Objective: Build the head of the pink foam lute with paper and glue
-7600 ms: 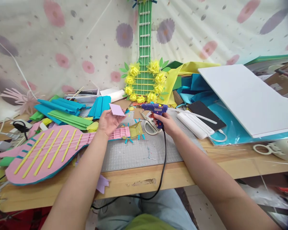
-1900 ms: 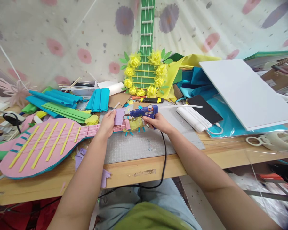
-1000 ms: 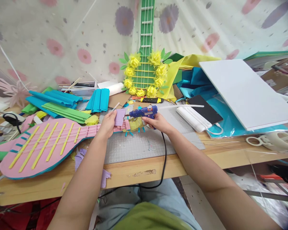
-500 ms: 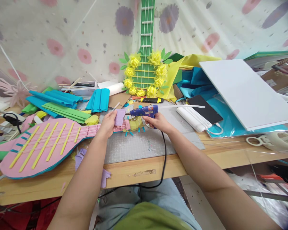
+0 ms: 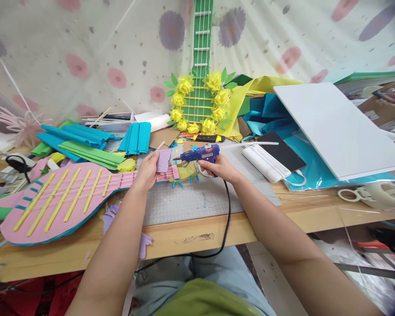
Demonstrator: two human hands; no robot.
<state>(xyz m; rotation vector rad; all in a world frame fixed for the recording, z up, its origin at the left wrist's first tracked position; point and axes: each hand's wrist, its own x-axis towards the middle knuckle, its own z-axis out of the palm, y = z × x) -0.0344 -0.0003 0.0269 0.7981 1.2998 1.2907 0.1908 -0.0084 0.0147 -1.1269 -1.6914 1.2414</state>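
Pinched in my left hand (image 5: pixel 147 172) is a small piece of purple crepe paper (image 5: pixel 163 160), with a thin white stick (image 5: pixel 160 145) poking up behind the fingers. My right hand (image 5: pixel 221 168) grips a blue hot glue gun (image 5: pixel 200 153); a long clear glue stick (image 5: pixel 260 143) juts from its back and its nozzle points left, a little apart from the paper. Under both hands runs the neck of a pink paper lute (image 5: pixel 85 193) with yellow strips on its body. The olive head (image 5: pixel 187 171) of that instrument, with blue pegs, lies below the glue gun.
A grey cutting mat (image 5: pixel 184 206) covers the table middle. A green paper guitar (image 5: pixel 199 101) with yellow flowers stands behind. Folded blue crepe paper (image 5: pixel 77 135) lies left. At right are a white power bank (image 5: pixel 266 163), a white board (image 5: pixel 339 131) and scissors (image 5: pixel 350 194). A black cord (image 5: pixel 228 210) hangs over the table edge.
The glue gun in my right hand has drawn slightly to the right, so its nozzle sits farther from the purple paper. My left hand has hardly moved.
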